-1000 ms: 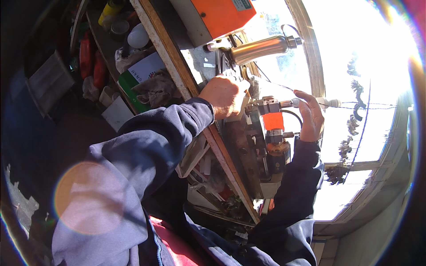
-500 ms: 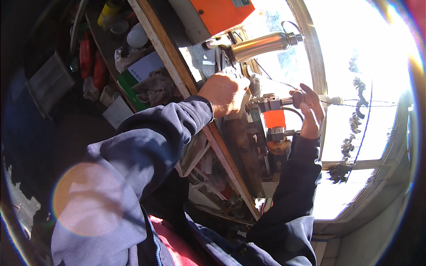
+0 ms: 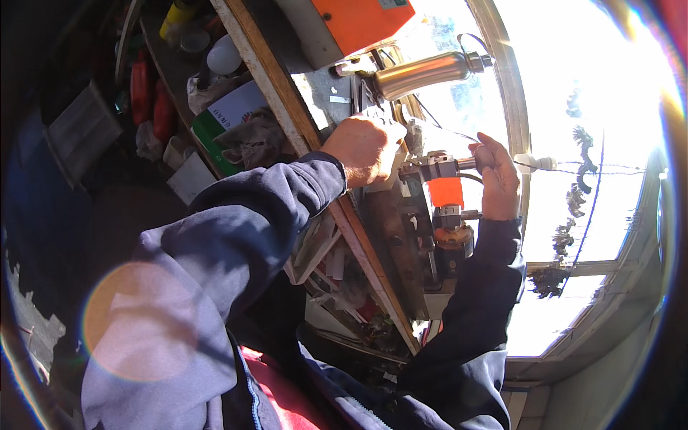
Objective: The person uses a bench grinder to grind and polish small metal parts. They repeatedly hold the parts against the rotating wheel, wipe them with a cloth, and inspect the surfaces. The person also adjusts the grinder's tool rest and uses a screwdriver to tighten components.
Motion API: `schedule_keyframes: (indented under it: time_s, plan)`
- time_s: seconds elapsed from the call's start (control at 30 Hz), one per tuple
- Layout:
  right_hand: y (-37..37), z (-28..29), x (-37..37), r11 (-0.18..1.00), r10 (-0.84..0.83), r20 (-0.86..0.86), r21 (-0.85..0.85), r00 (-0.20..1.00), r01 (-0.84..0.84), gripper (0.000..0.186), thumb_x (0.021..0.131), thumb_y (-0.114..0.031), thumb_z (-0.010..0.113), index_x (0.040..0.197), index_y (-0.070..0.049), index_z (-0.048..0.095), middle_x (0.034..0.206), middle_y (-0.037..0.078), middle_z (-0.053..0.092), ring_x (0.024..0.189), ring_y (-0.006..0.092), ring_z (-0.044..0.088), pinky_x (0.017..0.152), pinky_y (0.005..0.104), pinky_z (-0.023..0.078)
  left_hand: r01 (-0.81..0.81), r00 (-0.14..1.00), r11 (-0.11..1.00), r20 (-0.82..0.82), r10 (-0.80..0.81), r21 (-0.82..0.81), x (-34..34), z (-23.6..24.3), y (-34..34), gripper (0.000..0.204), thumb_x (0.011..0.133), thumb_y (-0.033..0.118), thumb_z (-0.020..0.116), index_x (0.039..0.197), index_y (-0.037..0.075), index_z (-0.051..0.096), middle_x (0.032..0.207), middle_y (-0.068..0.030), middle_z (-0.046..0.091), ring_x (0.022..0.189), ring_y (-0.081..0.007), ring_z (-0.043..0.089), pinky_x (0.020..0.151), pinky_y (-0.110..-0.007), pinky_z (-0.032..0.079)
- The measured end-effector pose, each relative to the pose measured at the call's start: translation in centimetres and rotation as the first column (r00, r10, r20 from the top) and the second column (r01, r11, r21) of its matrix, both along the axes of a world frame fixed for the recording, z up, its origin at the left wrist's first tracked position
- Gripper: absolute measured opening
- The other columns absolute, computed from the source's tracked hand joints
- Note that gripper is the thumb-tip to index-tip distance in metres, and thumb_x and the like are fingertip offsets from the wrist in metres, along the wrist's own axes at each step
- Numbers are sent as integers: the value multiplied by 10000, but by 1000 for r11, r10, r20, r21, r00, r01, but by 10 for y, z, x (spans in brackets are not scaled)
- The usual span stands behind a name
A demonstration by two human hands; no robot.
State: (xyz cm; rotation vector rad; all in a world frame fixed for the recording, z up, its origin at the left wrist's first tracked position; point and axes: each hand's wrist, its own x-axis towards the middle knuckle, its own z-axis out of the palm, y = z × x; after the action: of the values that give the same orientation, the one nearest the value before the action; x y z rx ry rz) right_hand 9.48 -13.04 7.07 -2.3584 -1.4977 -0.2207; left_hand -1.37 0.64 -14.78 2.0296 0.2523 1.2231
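My right hand (image 3: 499,185) has its fingers curled around a dark round knob (image 3: 484,156) at the end of a metal shaft. That shaft runs into a metal clamp block (image 3: 438,169) on a small bench machine (image 3: 401,222). Below the block are an orange-red part (image 3: 446,192) and a second metal fitting (image 3: 450,216). My left hand (image 3: 364,149) is closed in a fist at the machine's left end, near the bench edge. Its fingertips are turned away, so what they grip is hidden.
A steel bottle (image 3: 424,76) lies across the view beyond my left hand, near an orange and grey box (image 3: 351,29). The wooden bench edge (image 3: 290,107) slants past my left wrist. A cluttered shelf holds a green and white box (image 3: 229,125). A bright window (image 3: 559,86) stands at right.
My right hand's fingers have closed in around the knob, and the hand has shifted slightly. My left hand stays almost where it was.
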Motion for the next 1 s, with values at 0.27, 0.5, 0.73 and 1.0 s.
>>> schedule_keyframes:
  time_s: [0.27,0.5,0.73,1.0]
  plan:
    - [-9,12,-10,989,113,38,96,993,-116,330,863,-50,513,1100,-22,740,1061,109,724,1068,213,683,983,350,511,-26,999,1000,25,26,0,0,1,0,229,926,217,617,1099,86,693,971,-159,739,843,-335,720,816,-422,569]
    - [-5,8,-2,998,-19,-127,50,992,25,415,917,-9,460,1258,-6,696,1145,151,719,1171,224,643,1083,383,442,2,1000,1000,-11,-3,-30,-1,2,0,231,930,212,605,1100,81,691,1011,-162,736,867,-340,716,823,-431,570]
    - [-8,12,-10,994,2,-10,111,1000,-1,268,942,-80,531,1109,-9,729,1115,116,718,1017,174,656,989,333,473,-3,999,1000,-49,4,26,-2,2,0,241,932,207,600,1113,83,698,997,-159,741,842,-331,720,818,-417,578]
    - [-6,8,1,999,46,33,12,998,-46,303,955,-75,505,1158,-13,722,1153,117,735,1126,207,669,1009,344,496,-13,998,1000,-61,14,22,-6,5,1,245,941,219,603,1116,83,707,994,-171,746,833,-326,726,805,-417,586]
